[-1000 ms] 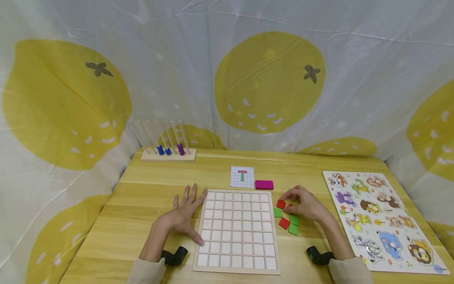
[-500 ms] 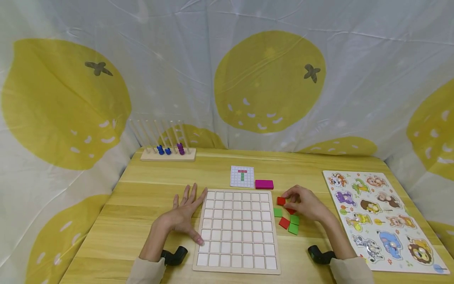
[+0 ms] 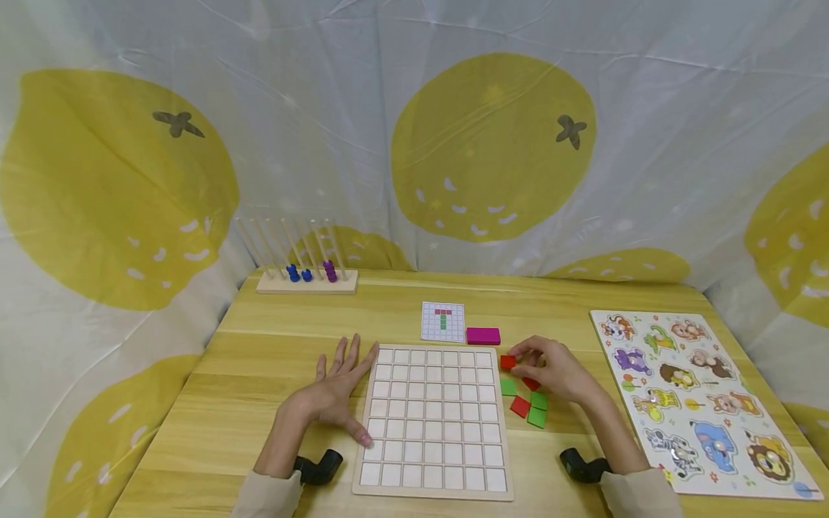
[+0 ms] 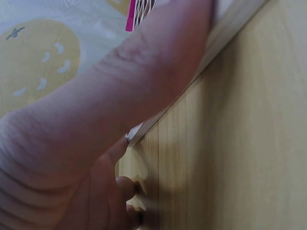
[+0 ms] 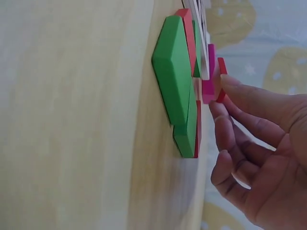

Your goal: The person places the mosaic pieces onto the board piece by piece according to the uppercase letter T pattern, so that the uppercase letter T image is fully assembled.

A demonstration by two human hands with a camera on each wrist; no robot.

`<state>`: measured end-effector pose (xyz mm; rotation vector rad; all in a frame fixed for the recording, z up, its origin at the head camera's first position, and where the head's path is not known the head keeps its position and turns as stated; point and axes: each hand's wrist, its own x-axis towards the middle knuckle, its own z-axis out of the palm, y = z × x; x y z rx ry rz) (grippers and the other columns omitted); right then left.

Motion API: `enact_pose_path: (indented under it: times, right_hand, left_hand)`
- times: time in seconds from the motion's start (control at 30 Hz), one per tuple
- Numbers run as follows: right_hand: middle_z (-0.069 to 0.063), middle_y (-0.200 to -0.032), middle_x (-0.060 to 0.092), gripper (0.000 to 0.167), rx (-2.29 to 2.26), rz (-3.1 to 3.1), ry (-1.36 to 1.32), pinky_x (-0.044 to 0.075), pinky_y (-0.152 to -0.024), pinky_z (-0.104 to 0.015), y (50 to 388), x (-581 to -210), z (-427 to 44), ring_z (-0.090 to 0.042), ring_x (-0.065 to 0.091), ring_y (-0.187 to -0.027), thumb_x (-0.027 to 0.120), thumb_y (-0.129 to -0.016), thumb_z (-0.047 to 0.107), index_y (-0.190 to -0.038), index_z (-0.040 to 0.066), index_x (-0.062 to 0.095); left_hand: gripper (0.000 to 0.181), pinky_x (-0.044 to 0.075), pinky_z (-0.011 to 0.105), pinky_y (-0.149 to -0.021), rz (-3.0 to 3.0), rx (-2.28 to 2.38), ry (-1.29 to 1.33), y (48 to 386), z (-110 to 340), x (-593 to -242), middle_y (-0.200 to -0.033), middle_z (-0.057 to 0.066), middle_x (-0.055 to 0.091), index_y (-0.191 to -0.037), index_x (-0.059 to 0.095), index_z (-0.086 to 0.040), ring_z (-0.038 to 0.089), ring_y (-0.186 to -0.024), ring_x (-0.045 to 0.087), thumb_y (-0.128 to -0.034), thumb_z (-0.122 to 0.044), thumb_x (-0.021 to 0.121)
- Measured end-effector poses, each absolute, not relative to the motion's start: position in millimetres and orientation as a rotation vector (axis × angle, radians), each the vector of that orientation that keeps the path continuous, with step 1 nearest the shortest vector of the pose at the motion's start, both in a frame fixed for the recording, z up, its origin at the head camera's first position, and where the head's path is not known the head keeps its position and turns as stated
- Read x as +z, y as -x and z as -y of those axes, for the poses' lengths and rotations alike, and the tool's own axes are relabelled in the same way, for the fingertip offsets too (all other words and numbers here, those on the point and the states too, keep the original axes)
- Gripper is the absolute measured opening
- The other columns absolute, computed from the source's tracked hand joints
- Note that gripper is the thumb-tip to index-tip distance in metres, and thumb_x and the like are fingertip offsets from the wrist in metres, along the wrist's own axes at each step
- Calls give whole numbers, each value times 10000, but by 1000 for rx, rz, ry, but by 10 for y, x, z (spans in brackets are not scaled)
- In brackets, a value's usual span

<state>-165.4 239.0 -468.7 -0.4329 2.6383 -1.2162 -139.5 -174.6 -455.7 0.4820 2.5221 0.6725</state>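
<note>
My right hand (image 3: 550,368) pinches a red square tile (image 3: 508,362) between thumb and fingers, at the upper right edge of the wooden grid board (image 3: 432,350). In the right wrist view that red tile (image 5: 221,67) is raised off the table. Below the hand lie green tiles (image 3: 537,417) and red tiles (image 3: 519,406); one red tile (image 3: 532,384) is partly covered by the fingers. My left hand (image 3: 330,394) is spread along the board's left side, its thumb on the edge and its fingertips by the top left corner. The board's grid squares hold no coloured tiles.
Behind the board lie a pattern card (image 3: 443,321) with a red and green T and a magenta block (image 3: 483,336). A peg stand (image 3: 307,285) with small blue and purple figures is at the back left. An animal puzzle board (image 3: 702,410) lies on the right.
My right hand has picked the red tile up from the pile and shifted it slightly left and away, toward the board. The left hand has stayed in place.
</note>
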Motion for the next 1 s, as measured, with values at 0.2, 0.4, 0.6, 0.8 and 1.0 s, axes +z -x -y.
enact_pose_path:
  times: [0.2, 0.4, 0.6, 0.8, 1.0]
  right_hand:
    - [-58, -997, 685, 222, -1239, -2617, 482, 493, -623, -208, 1634, -4671, -2281, -150, 571, -822, 770, -928, 128, -1130, 41, 742]
    - [-25, -937, 670, 194, -1255, -2594, 536, 495, -664, -214, 1609, -4661, -2045, -139, 567, -817, 795, -905, 129, -1085, 67, 759]
    - [-46, -940, 669, 198, -1234, -2576, 549, 480, -682, -203, 1600, -4675, -1811, -163, 554, -820, 815, -881, 109, -1068, 72, 762]
    - [-52, -961, 703, 203, -1228, -2572, 535, 461, -673, -202, 1607, -4643, -1651, -164, 546, -804, 824, -866, 87, -1060, 67, 770]
    - [-46, -942, 719, 204, -1202, -2614, 505, 439, -637, -202, 1627, -4648, -1550, -146, 528, -747, 844, -841, 75, -1036, 72, 783]
  left_hand:
    - [1547, -139, 722, -1226, -2531, 659, -477, 1393, 1753, -4573, -1688, 255, -224, -1674, 10, -148, 471, -1565, -221, -526, -450, 1002]
    - [1545, -135, 724, -1225, -2542, 660, -478, 1382, 1771, -4570, -1689, 258, -216, -1674, 15, -142, 473, -1566, -213, -525, -449, 1002]
    - [1543, -136, 718, -1226, -2540, 658, -477, 1372, 1767, -4568, -1686, 259, -220, -1673, 6, -148, 466, -1565, -218, -530, -452, 997]
    - [1537, -136, 714, -1229, -2543, 652, -475, 1378, 1757, -4552, -1687, 259, -219, -1674, 8, -148, 464, -1567, -218, -536, -450, 997]
    - [1536, -127, 718, -1231, -2549, 652, -478, 1382, 1756, -4552, -1690, 264, -207, -1674, 17, -143, 469, -1568, -209, -533, -449, 999]
